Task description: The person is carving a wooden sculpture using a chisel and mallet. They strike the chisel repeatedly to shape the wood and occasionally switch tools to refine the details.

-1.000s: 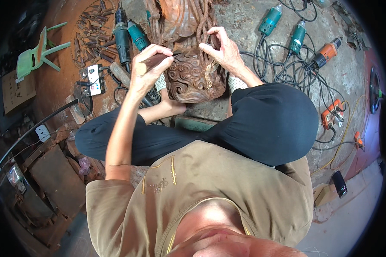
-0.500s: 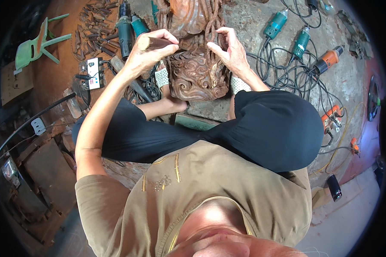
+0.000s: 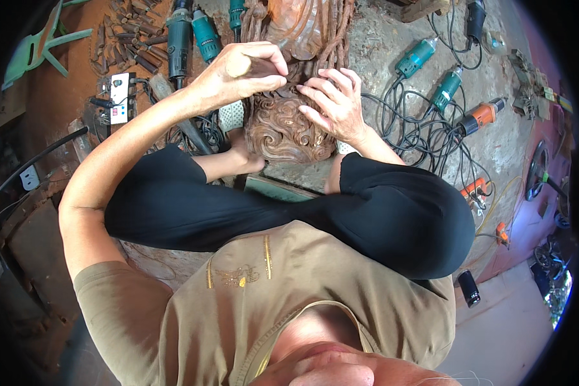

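In front of me a dark brown wood carving [image 3: 288, 128] stands between my feet, its near face covered in curling swirls. My left hand [image 3: 222, 87] is closed around a carving tool with a round wooden handle [image 3: 238, 64]; the pale butt of the handle shows above my fingers. The tool's working end is hidden near the carving. My right hand [image 3: 336, 106] lies spread along the right side of the carving, fingertips on the wood close to my left fingers. Above both hands rise a smoother reddish part and twisted strands of the carving [image 3: 336, 38].
Green rotary power tools [image 3: 415, 58] and an orange one [image 3: 482, 116] lie right amid tangled black cables [image 3: 424, 135]. Several wooden-handled tools [image 3: 132, 42] are heaped at the upper left, near a white power strip [image 3: 119, 96]. A green stool [image 3: 35, 55] lies beyond.
My right hand has come off the twisted strand and down onto the carving, its fingers spreading. The left hand, still gripping the tool, has shifted right across the carving. The view has also shifted.
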The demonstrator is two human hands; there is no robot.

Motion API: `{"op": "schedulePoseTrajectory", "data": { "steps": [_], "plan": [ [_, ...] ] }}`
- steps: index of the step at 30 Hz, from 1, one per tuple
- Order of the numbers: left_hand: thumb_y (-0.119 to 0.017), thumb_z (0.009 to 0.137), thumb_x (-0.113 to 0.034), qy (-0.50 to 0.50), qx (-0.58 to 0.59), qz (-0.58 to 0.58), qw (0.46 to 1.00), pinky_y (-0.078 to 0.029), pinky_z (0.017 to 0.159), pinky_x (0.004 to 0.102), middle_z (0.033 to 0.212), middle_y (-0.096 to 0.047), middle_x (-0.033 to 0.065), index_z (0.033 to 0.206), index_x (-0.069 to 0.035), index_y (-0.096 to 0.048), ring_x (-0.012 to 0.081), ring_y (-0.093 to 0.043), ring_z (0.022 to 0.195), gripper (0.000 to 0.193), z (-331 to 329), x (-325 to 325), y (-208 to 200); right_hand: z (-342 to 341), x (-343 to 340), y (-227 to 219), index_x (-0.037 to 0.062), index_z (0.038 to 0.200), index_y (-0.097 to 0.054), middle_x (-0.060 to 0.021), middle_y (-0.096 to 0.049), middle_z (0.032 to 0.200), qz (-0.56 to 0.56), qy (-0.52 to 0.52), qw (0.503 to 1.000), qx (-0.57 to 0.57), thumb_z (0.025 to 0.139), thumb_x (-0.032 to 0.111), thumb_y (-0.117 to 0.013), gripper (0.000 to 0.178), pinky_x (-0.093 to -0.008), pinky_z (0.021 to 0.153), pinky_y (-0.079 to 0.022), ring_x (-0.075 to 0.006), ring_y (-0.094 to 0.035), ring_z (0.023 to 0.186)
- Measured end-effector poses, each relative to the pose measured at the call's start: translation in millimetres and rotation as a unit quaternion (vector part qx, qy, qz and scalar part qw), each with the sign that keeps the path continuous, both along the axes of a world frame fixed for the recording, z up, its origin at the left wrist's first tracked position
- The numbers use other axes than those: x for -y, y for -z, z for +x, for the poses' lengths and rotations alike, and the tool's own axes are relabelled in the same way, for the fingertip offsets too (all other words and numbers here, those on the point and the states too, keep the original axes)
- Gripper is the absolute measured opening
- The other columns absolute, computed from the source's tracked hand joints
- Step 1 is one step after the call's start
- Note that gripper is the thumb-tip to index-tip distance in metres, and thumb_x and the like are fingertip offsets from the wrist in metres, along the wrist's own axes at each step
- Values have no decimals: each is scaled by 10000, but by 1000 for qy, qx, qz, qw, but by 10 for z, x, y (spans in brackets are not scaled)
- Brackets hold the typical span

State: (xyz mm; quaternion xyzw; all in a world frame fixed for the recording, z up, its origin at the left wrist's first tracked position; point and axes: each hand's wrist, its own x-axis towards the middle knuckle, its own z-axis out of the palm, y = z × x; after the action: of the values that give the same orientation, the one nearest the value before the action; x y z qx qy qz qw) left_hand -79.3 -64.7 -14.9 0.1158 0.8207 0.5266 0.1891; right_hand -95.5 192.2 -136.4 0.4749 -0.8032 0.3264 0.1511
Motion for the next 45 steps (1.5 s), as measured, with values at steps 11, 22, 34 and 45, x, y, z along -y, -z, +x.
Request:
{"op": "schedulePoseTrajectory", "data": {
  "steps": [11,22,34,45],
  "plan": [
    [-724,927,-70,-18,136,23,990,-525,828,267,971,-667,28,1008,-7,-674,103,-647,923,115,-35,261,-226,-56,-18,8,161,1084,-769,9,-712,1078,14,-10,1000,20,781,406,-793,390,-492,1032,-377,-270,-524,1184],
    [-754,850,32,71,-112,26,991,-554,844,361,1019,-669,155,1019,12,-664,296,-684,974,193,-13,176,238,-36,-15,15,161,1075,-755,25,-694,1071,6,-10,999,39,800,414,-782,375,-488,1053,-361,-220,-562,1175],
    [-713,953,-52,-21,41,80,996,-527,799,256,1057,-644,42,1057,2,-660,100,-630,953,129,-12,155,110,-40,3,-36,148,1084,-766,8,-713,1080,11,-14,999,32,800,377,-793,366,-476,1040,-377,-262,-524,1190],
    [-700,947,-34,12,32,45,998,-519,750,256,1054,-628,29,1018,-1,-660,87,-618,859,88,-105,297,75,-43,-33,-31,157,1102,-758,19,-711,1093,19,-11,999,32,794,374,-803,379,-473,1047,-373,-255,-518,1208]
  ]
}}
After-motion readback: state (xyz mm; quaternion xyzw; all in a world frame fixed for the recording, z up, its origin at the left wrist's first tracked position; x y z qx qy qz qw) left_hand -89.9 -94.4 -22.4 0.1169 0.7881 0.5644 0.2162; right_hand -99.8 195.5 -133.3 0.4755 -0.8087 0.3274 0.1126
